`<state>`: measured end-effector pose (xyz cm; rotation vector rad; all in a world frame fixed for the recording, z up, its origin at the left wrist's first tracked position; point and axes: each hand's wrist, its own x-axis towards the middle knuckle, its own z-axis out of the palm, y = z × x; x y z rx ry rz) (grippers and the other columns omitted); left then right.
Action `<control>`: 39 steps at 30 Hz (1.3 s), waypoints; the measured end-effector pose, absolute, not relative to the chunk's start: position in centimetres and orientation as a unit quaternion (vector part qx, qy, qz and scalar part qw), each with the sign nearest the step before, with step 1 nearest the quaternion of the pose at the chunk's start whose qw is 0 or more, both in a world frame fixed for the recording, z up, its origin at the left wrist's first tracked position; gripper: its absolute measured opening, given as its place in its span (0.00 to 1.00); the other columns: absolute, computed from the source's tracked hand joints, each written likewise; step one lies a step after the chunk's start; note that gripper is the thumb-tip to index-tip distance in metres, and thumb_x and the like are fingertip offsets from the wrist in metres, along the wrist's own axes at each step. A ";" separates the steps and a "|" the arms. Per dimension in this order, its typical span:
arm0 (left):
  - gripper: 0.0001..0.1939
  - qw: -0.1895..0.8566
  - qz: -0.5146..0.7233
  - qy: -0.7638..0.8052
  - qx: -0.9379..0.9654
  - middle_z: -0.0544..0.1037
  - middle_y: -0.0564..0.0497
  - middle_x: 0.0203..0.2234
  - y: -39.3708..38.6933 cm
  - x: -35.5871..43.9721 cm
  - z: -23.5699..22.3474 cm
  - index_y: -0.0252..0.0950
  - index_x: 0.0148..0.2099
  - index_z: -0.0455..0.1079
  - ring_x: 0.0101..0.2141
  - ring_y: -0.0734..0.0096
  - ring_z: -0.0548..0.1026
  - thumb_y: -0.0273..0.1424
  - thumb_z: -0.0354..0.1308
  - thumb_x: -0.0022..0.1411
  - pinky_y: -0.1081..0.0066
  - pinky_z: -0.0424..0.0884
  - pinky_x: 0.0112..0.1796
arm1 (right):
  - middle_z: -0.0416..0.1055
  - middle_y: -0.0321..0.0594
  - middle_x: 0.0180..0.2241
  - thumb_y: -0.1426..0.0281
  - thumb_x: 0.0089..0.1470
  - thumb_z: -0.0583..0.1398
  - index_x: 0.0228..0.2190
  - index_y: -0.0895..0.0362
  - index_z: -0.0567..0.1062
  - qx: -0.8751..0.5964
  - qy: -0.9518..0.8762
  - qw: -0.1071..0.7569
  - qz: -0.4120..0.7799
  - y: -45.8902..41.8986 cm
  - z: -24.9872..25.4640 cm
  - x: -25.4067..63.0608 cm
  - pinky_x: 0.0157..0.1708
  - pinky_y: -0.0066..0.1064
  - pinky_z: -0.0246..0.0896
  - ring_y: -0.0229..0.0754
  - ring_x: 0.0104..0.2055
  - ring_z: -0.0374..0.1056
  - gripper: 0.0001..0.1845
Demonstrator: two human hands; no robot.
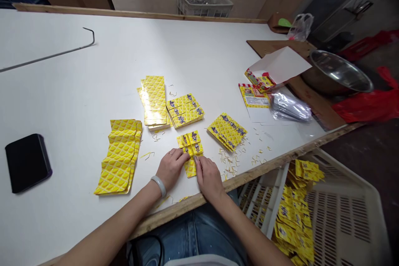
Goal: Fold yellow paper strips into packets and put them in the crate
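Observation:
Close to the table's front edge, both hands are on a small yellow printed card [194, 137] with crosswise fold lines. My left hand [170, 169], with a ring and a pale bangle, has its fingers closed at the card's left side. My right hand [210, 178] pinches the right side, thumb on top; the fingers beneath are hidden. Behind the card lie a stack of long yellow strips [155, 99] and a stack of folded yellow cards [184, 110]. Another folded stack [227, 131] lies to the right, and wavy yellow sheets [120, 156] lie to the left.
Thin yellow scraps [230, 162] litter the table around the stacks. A black phone [27, 163] and a bent metal rod [59, 53] lie left. Right are an open box [280, 66], clear plastic sleeves [289, 106] and a steel bowl [339, 72]. A crate [352, 216] holding yellow pieces stands below.

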<state>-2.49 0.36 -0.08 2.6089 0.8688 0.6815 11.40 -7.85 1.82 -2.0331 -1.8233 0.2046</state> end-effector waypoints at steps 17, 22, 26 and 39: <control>0.11 0.031 0.216 0.323 0.921 0.70 0.42 0.43 -0.4 -2.7 0.1 0.37 0.48 0.66 0.45 0.59 0.66 0.24 0.48 0.64 0.58 0.67 0.44 | 0.70 0.39 0.23 0.77 0.60 0.46 0.35 0.58 0.67 -0.729 -0.673 0.100 0.071 -7.7 3.1 11.7 0.26 0.31 0.50 0.42 0.25 0.65 0.11; 0.11 0.033 0.181 0.263 0.947 0.72 0.44 0.38 -0.1 -2.3 -0.1 0.33 0.46 0.67 0.40 0.63 0.68 0.23 0.46 0.64 0.63 0.68 0.42 | 0.72 0.40 0.26 0.78 0.59 0.46 0.35 0.58 0.66 -0.733 -0.667 0.091 0.095 -8.0 3.1 11.6 0.28 0.31 0.50 0.43 0.27 0.67 0.10; 0.10 0.041 0.181 0.241 0.952 0.72 0.45 0.33 0.2 -2.2 -0.3 0.32 0.43 0.67 0.35 0.64 0.69 0.23 0.46 0.64 0.63 0.69 0.38 | 0.73 0.41 0.26 0.79 0.59 0.48 0.34 0.57 0.66 -0.742 -0.660 0.062 0.099 -8.0 2.9 11.3 0.31 0.32 0.48 0.43 0.28 0.68 0.09; 0.13 0.187 0.211 0.249 0.926 0.70 0.42 0.45 0.5 -2.6 0.5 0.33 0.46 0.67 0.49 0.59 0.64 0.26 0.48 0.61 0.58 0.64 0.52 | 0.74 0.47 0.27 0.75 0.59 0.49 0.41 0.61 0.65 -0.752 -0.642 -0.084 0.126 -7.1 4.8 10.4 0.31 0.36 0.53 0.48 0.28 0.71 0.08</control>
